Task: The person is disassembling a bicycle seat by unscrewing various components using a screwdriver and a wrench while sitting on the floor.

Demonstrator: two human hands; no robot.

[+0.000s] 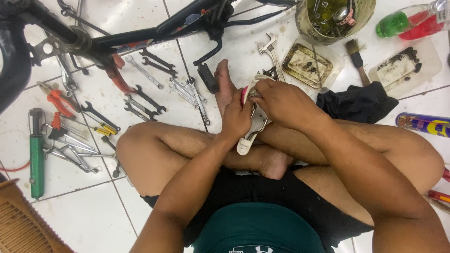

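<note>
I sit cross-legged on a white tiled floor. Both hands hold a white bicycle saddle (pixel 247 140) turned underside up over my crossed legs, its metal rails showing. My left hand (pixel 236 117) grips the saddle's left side, next to a small pink part. My right hand (pixel 280 100) closes over the top end of the saddle, fingers at the rail clamp. What the right fingers pinch is hidden.
A black bicycle frame (pixel 140 35) lies across the top. Several spanners (pixel 147 100) and pliers (pixel 58 100) are spread on the floor at left, beside a green pump (pixel 36 159). An adjustable wrench (pixel 271 51), greasy trays (pixel 307 64), a brush (pixel 356 56), a black rag (pixel 358 103) and a spray can (pixel 424 124) lie at right.
</note>
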